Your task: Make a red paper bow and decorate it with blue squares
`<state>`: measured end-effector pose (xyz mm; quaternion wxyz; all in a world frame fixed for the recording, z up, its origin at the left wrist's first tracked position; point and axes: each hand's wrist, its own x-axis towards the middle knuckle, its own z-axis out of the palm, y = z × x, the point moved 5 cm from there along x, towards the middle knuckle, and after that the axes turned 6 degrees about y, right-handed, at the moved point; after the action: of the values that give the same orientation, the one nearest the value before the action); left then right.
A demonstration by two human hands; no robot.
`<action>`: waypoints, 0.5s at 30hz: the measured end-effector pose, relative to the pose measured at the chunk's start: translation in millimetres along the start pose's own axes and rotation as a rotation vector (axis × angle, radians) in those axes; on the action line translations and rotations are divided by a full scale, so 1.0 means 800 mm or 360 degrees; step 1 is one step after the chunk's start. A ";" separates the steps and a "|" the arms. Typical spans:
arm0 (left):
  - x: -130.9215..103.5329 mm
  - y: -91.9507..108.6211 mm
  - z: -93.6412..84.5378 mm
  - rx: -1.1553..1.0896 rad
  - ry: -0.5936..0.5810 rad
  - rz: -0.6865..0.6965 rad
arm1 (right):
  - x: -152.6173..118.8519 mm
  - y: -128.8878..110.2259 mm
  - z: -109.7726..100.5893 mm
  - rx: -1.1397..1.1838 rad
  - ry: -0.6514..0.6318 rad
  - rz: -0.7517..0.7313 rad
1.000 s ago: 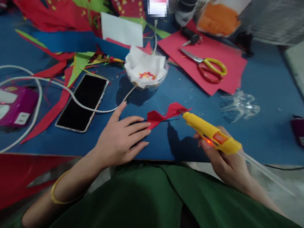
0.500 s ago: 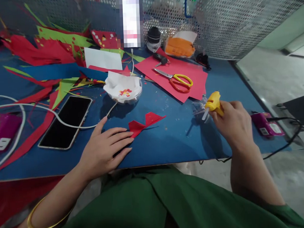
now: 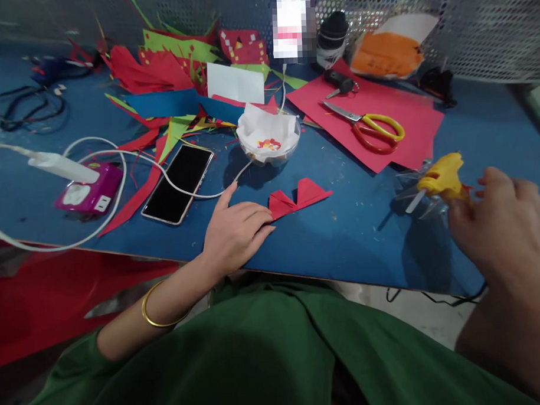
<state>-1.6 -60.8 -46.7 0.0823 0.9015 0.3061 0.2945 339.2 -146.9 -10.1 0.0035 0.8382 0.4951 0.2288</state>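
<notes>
A folded red paper piece (image 3: pixel 309 194) lies on the blue table near its front edge. My left hand (image 3: pixel 236 232) rests on the table, fingers stretched out, its fingertips touching the left end of that piece. On the right, a yellow glue gun (image 3: pixel 442 176) with a pale stick at its front is beside clear plastic. My right hand (image 3: pixel 501 218) is at the gun's rear end, the fingers bent; how they meet the handle is partly hidden. A bowl lined with white paper (image 3: pixel 267 131) holds small red and yellow bits, behind my left hand.
Yellow-and-red-handled scissors (image 3: pixel 378 131) and car keys (image 3: pixel 340 82) lie on red sheets (image 3: pixel 409 138). Left are a black phone (image 3: pixel 178 185), a white cable (image 3: pixel 194 196), a purple power socket (image 3: pixel 92 188) and coloured scraps (image 3: pixel 152 71). An orange packet (image 3: pixel 386 53) stands behind.
The view has turned left, so the table contents appear further right. My right hand has loosened around the glue gun's rear. My left hand stays by the red piece.
</notes>
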 end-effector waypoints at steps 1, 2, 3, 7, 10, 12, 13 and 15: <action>0.001 0.001 0.000 0.0013 0.0008 -0.0010 | 0.000 0.000 0.000 0.0012 -0.0038 0.0010; 0.002 0.001 0.000 0.0027 0.0017 -0.0023 | 0.000 0.001 0.000 0.0027 -0.0065 0.0032; 0.003 0.001 0.000 0.0041 0.0029 -0.0041 | -0.001 0.003 -0.002 0.0052 -0.0062 0.0063; 0.005 -0.002 -0.002 0.0069 0.0073 -0.0168 | -0.015 -0.006 -0.019 0.0286 0.0298 0.0131; 0.005 -0.007 0.000 0.0065 0.0102 -0.0250 | -0.040 -0.065 -0.034 0.0654 0.0435 -0.0325; 0.005 -0.009 0.001 0.0108 0.0107 -0.0268 | -0.061 -0.123 -0.041 0.0980 0.0312 -0.0802; 0.005 -0.010 0.002 0.0138 0.0100 -0.0268 | -0.070 -0.150 -0.043 0.1087 0.0223 -0.0966; 0.004 -0.010 0.003 0.0181 0.0076 -0.0268 | -0.083 -0.194 -0.047 0.1216 0.0155 -0.1190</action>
<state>-1.9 -52.6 -49.8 0.0480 0.8686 0.3988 0.2900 169.1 -131.5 -37.6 -0.2436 0.5345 0.8075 0.0541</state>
